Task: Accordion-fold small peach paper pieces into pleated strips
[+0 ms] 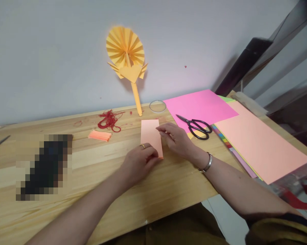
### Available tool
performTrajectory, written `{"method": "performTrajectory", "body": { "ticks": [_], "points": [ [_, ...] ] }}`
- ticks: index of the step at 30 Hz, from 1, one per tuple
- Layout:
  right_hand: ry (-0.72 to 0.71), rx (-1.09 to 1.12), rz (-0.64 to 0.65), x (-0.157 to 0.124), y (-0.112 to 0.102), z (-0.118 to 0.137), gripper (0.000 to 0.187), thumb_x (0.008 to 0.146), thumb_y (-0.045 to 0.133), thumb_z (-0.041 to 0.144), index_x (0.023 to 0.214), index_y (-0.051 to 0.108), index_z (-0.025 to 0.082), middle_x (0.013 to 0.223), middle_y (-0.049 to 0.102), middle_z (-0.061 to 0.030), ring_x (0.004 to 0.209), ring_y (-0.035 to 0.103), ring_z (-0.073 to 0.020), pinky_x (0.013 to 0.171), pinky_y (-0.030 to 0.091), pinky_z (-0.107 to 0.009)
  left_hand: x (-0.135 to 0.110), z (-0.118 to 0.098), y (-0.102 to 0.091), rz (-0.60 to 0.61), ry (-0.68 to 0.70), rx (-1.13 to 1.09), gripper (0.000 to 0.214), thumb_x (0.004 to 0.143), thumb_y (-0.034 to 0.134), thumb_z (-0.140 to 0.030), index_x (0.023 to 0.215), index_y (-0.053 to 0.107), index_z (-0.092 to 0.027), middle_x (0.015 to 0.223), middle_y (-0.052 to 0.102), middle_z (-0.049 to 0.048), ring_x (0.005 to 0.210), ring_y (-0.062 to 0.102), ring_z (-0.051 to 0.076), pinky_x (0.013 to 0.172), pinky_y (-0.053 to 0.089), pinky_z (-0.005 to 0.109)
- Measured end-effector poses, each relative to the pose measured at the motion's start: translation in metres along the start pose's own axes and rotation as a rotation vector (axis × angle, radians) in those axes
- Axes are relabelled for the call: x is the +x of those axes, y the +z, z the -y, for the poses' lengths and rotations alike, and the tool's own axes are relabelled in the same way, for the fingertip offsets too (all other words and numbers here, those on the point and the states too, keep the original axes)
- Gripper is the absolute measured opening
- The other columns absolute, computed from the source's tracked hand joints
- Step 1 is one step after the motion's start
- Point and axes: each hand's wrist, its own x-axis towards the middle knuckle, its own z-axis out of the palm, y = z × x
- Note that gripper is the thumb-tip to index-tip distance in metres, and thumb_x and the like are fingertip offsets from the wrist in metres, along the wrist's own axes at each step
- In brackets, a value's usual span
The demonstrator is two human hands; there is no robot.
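Observation:
A small peach sheet of paper lies on the wooden table in front of me. My left hand is closed on its near edge, where a narrow darker orange strip shows at the right corner. At the sheet's right edge, my right hand has thumb and forefinger drawn close together; whether they pinch the paper is hard to make out. To the left lies a pleated stack of orange paper, with a tangle of red thread behind it.
Black-handled scissors rest right of my hands, partly on a pink sheet. Large peach sheets lie farther right. A yellow paper fan leans on the wall beside a clear ring-shaped object. A blurred dark object lies left.

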Motion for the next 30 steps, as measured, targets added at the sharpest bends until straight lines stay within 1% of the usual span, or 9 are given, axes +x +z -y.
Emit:
{"method": "performTrajectory", "body": {
  "ticks": [5, 8, 10, 13, 16, 21, 24, 26, 30],
  "points": [
    [0.025, 0.012, -0.145, 0.002, -0.003, 0.007, 0.009, 0.087, 0.048, 0.019, 0.089, 0.056, 0.017, 0.082, 0.059, -0.0042, 0.074, 0.052, -0.0136, 0.066, 0.044, -0.027, 0.004, -0.001, -0.010, -0.167, -0.326, -0.369, 0.021, 0.075, 0.064, -0.037, 0.068, 0.061, -0.017, 0.060, 0.055, -0.0034, 0.055, 0.045, 0.009, 0.052, 0.034, 0.021],
    [0.023, 0.042, -0.151, 0.001, -0.005, 0.011, 0.012, 0.088, 0.048, 0.024, 0.079, 0.052, 0.018, 0.071, 0.053, -0.0008, 0.065, 0.048, -0.0118, 0.059, 0.041, -0.025, 0.008, 0.000, -0.017, -0.294, -0.489, -0.668, 0.027, 0.071, 0.067, -0.042, 0.068, 0.061, -0.016, 0.054, 0.051, -0.0049, 0.049, 0.040, 0.006, 0.046, 0.030, 0.018],
    [-0.008, 0.073, -0.106, -0.001, -0.003, 0.014, 0.011, 0.087, 0.051, 0.028, 0.084, 0.053, 0.017, 0.074, 0.055, -0.0015, 0.067, 0.051, -0.0124, 0.061, 0.042, -0.026, 0.009, 0.000, -0.020, -0.347, -0.518, -0.882, 0.026, 0.070, 0.070, -0.040, 0.069, 0.061, -0.015, 0.056, 0.053, -0.0046, 0.050, 0.043, 0.005, 0.046, 0.031, 0.016],
    [-0.074, 0.055, -0.049, -0.004, 0.001, 0.019, 0.023, 0.082, 0.060, 0.035, 0.096, 0.054, 0.017, 0.089, 0.060, -0.0057, 0.083, 0.055, -0.0166, 0.072, 0.046, -0.030, 0.010, -0.001, -0.024, -0.388, -0.504, -1.167, 0.022, 0.067, 0.074, -0.032, 0.072, 0.060, -0.015, 0.063, 0.059, -0.0031, 0.059, 0.056, 0.007, 0.048, 0.038, 0.014],
    [-0.120, -0.009, -0.035, -0.004, 0.004, 0.027, 0.025, 0.082, 0.061, 0.035, 0.099, 0.055, 0.017, 0.095, 0.061, -0.0077, 0.090, 0.055, -0.0192, 0.079, 0.046, -0.034, 0.009, -0.003, -0.026, -0.400, -0.455, -1.324, 0.019, 0.069, 0.073, -0.028, 0.076, 0.062, -0.015, 0.073, 0.065, -0.0004, 0.071, 0.064, 0.011, 0.056, 0.047, 0.016],
    [-0.204, -0.066, -0.074, 0.005, 0.001, 0.036, 0.011, 0.084, 0.056, 0.021, 0.095, 0.057, 0.017, 0.090, 0.062, -0.0071, 0.087, 0.055, -0.0182, 0.078, 0.046, -0.033, 0.004, -0.006, -0.031, -0.376, -0.370, -1.380, 0.014, 0.075, 0.068, -0.025, 0.083, 0.063, -0.014, 0.086, 0.069, 0.0038, 0.083, 0.066, 0.013, 0.069, 0.053, 0.020],
    [-0.269, -0.088, -0.079, 0.012, -0.001, 0.036, 0.008, 0.085, 0.054, 0.017, 0.091, 0.059, 0.017, 0.087, 0.062, -0.0062, 0.083, 0.056, -0.0174, 0.075, 0.046, -0.032, -0.001, -0.004, -0.032, -0.354, -0.350, -1.354, 0.018, 0.076, 0.068, -0.023, 0.090, 0.062, -0.015, 0.095, 0.069, 0.0052, 0.089, 0.066, 0.015, 0.074, 0.054, 0.023],
    [-0.318, -0.089, -0.106, 0.015, 0.001, 0.034, 0.008, 0.085, 0.053, 0.015, 0.089, 0.060, 0.018, 0.087, 0.063, -0.0061, 0.084, 0.056, -0.0171, 0.076, 0.047, -0.033, -0.003, -0.001, -0.031, -0.367, -0.348, -1.303, 0.030, 0.074, 0.070, -0.022, 0.101, 0.058, -0.018, 0.097, 0.069, 0.0048, 0.090, 0.066, 0.016, 0.076, 0.054, 0.025],
    [-0.357, -0.079, -0.166, 0.016, 0.007, 0.025, 0.009, 0.085, 0.055, 0.015, 0.089, 0.063, 0.019, 0.090, 0.061, -0.0063, 0.086, 0.054, -0.0166, 0.077, 0.047, -0.033, -0.008, 0.009, -0.023, -0.491, -0.268, -1.074, 0.067, 0.069, 0.074, -0.021, 0.125, 0.038, -0.028, 0.090, 0.070, 0.0001, 0.080, 0.069, 0.017, 0.070, 0.056, 0.028]
  ]
}}
